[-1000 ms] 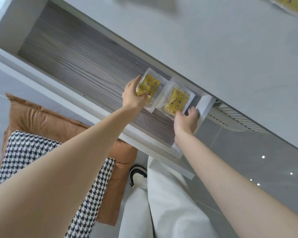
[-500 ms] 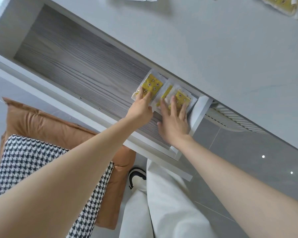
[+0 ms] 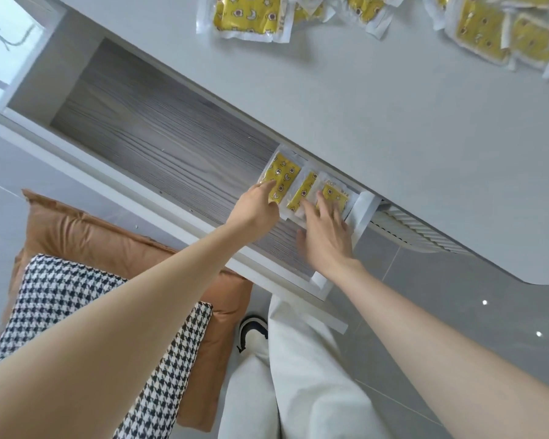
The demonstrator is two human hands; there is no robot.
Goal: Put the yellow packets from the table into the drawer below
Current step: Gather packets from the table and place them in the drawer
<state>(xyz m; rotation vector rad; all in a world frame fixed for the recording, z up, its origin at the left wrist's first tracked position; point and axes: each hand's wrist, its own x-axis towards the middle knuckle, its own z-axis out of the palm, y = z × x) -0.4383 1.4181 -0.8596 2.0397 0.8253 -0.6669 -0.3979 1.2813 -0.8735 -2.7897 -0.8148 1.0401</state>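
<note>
Down at drawer right end, both hands flat on yellow packets, nothing grasped. Left hand & right hand could drag pkts askew when lifting off.

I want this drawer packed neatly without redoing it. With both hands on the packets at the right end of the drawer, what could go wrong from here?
1. The packets in the drawer overlap at their edges, so the flat right hand or left hand may drag them askew when lifting away.
2. They sit near the tabletop edge; a raised corner might catch when the drawer closes.
3. Many packets on the table remain; loose placement could crowd this end.
</note>
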